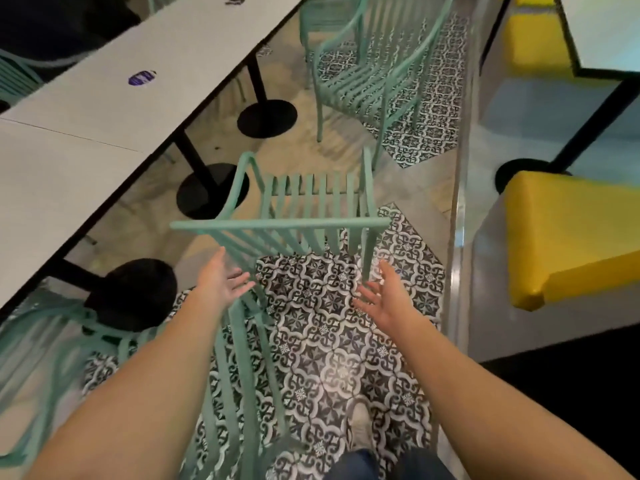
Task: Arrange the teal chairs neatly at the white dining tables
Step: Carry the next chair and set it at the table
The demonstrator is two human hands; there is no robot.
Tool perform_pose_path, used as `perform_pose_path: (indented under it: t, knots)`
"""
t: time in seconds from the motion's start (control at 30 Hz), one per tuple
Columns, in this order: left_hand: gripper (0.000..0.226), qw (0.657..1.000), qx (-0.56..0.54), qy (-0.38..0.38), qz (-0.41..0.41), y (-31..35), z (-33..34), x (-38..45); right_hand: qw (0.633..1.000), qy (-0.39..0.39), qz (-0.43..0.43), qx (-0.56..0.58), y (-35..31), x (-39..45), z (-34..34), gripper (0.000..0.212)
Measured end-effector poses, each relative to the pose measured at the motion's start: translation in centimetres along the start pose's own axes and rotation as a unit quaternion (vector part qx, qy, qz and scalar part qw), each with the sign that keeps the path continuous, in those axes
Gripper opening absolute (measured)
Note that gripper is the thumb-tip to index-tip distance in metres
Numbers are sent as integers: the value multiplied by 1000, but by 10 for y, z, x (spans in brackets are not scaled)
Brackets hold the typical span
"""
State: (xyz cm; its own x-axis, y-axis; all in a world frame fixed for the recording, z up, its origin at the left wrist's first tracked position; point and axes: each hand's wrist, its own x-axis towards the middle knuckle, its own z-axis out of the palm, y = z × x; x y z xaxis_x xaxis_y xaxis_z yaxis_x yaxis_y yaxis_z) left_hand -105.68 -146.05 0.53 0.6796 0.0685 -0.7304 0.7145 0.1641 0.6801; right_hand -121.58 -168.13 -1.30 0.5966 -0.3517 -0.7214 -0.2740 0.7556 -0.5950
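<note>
A teal slatted chair (pixel 298 206) stands in front of me, its backrest rail toward me and its seat facing away. My left hand (pixel 221 282) hovers just below the left end of that rail, fingers straight, holding nothing. My right hand (pixel 384 296) is spread beside the chair's right rear leg and touches nothing. A second teal chair (pixel 367 64) stands further off, away from the long white table (pixel 114 95) on the left. A third teal chair (pixel 221 375) is blurred at the lower left, partly under my left arm.
Black round table bases (pixel 266 117) stand under the white table. Purple stickers (pixel 142 77) lie on its top. A glass partition (pixel 460 202) runs along the right, with yellow benches (pixel 568 233) and another table behind it. My shoe (pixel 360 424) is on the patterned tiles.
</note>
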Motion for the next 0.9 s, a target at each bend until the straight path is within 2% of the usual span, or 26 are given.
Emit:
perform_pose_path:
  t: [0.3,0.57,0.7,0.83,0.9]
  knots:
    - [57,995,-41,93,7,31,47,46,997,19,36,59,-61,90,38,62]
    - [53,986,-80,145,-14,50,47,107,989,34,99,107,-65,144,53,56]
    - [45,978,-100,183,-4,69,48,149,974,127,115,147,-61,165,72,47]
    - [42,964,-120,233,-45,79,44,193,945,250,117,173,-63,175,90,24]
    - [39,963,-119,237,-47,83,53,190,936,280,117,179,-67,176,97,25]
